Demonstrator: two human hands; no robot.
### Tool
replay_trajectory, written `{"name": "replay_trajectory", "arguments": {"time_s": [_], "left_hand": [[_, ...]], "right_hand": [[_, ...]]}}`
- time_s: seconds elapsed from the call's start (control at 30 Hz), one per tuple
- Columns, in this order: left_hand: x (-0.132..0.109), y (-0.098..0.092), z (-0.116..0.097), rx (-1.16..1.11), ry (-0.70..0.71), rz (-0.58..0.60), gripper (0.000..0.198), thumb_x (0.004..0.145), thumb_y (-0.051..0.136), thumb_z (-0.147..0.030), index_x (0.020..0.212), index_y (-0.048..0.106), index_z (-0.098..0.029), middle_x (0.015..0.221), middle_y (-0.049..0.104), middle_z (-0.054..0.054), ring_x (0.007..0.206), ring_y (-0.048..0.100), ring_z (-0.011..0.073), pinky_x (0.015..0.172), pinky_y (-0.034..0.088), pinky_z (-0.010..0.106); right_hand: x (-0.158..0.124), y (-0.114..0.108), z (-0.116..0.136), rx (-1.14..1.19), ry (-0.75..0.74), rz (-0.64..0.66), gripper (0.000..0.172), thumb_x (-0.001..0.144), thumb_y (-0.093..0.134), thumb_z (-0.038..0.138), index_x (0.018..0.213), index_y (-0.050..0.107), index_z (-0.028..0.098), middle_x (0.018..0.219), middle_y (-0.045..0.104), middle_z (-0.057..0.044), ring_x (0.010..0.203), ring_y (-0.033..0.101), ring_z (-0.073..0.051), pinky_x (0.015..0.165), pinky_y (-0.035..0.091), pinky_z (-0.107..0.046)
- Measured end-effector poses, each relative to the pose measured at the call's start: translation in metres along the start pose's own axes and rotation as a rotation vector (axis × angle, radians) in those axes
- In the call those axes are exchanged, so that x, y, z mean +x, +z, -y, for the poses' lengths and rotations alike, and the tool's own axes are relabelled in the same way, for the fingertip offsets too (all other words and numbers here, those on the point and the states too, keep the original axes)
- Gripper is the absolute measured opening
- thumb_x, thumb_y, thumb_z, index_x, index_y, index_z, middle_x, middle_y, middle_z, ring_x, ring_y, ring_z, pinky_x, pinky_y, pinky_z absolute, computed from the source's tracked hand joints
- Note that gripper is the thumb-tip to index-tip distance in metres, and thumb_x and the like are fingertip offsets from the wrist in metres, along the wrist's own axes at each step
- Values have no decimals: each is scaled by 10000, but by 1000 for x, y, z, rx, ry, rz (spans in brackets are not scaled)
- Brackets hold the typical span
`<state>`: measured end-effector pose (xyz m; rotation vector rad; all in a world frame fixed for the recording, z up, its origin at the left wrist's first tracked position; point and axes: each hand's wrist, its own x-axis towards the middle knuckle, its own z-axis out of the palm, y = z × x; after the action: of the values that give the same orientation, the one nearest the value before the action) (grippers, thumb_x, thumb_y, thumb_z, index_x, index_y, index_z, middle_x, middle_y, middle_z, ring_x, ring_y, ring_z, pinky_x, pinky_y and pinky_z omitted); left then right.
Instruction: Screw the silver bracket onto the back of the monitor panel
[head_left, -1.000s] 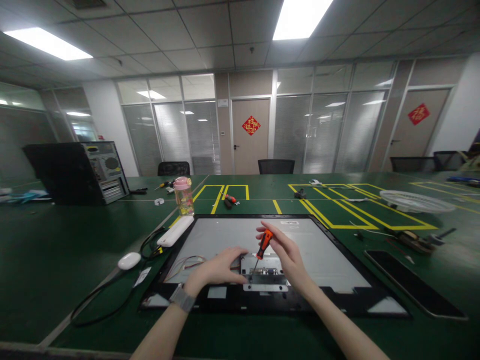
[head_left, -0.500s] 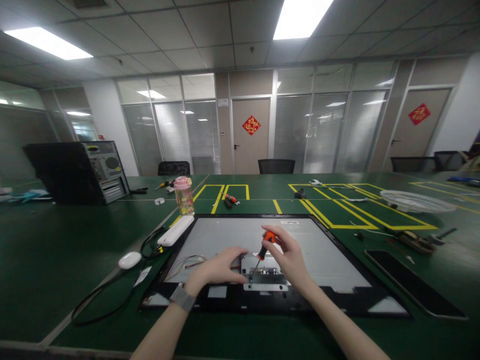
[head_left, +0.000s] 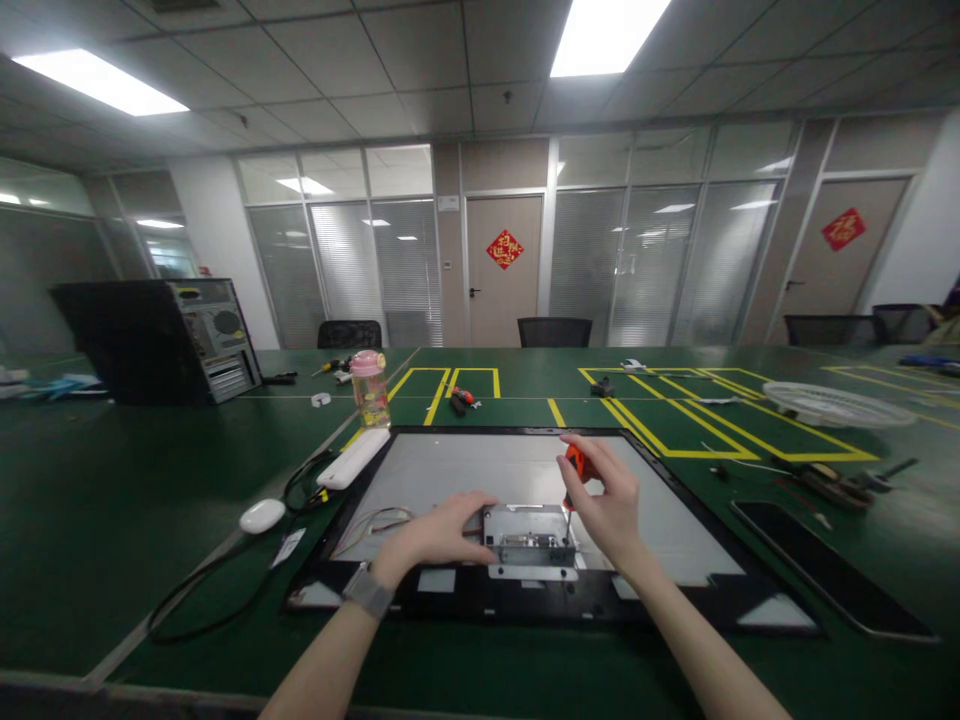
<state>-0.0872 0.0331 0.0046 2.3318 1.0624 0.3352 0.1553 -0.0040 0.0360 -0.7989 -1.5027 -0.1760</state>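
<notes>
In my right hand (head_left: pixel 609 495) is a screwdriver (head_left: pixel 574 463) with an orange and black handle, held upright by thumb and fingers. Its thin shaft points down to the right end of a silver metal bracket (head_left: pixel 532 573) with a small circuit board in it. My left hand (head_left: pixel 442 532) grips the left end of this bracket, thumb at the near side and fingers at the far side. The bracket lies on the grey back of a flat display panel (head_left: pixel 450 465) with a black frame. Thin wires (head_left: pixel 375 522) run over the panel left of the bracket.
A white power strip (head_left: pixel 355 459), a pink-lidded bottle (head_left: pixel 370 390) and a black cable stand left of the panel. Right of it lie a dark phone-shaped slab (head_left: pixel 825 565) and loose tools. An opened computer case (head_left: pixel 157 340) stands far left; pliers (head_left: pixel 459 402) lie behind the panel.
My right hand has moved the screwdriver from the left part of the bracket to its right end, and the tool now stands more upright. My left hand stays on the bracket.
</notes>
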Motion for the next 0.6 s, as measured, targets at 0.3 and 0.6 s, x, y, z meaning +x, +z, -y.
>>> {"name": "replay_trajectory", "arguments": {"time_s": [0.3,0.6], "left_hand": [[-1,-1,-2,9,-11,9,796,679,751,-436,1379,426,-243,1384,477,87,1275,425,308,1083,314,405],[0,-2,-3,-3,3,4,776,671,763,-413,1362,444,-256,1353,495,86,1248,446,303,1064,336,407]], "right_hand": [[-4,6,0,13,-10,40,198,870,567,170,1054,629,208,764,578,-17,582,537,-134,529,464,-259],[-9,7,1,53,-8,91,200,857,575,153,1041,625,214,795,587,-25,598,542,-137,550,454,-268]]}}
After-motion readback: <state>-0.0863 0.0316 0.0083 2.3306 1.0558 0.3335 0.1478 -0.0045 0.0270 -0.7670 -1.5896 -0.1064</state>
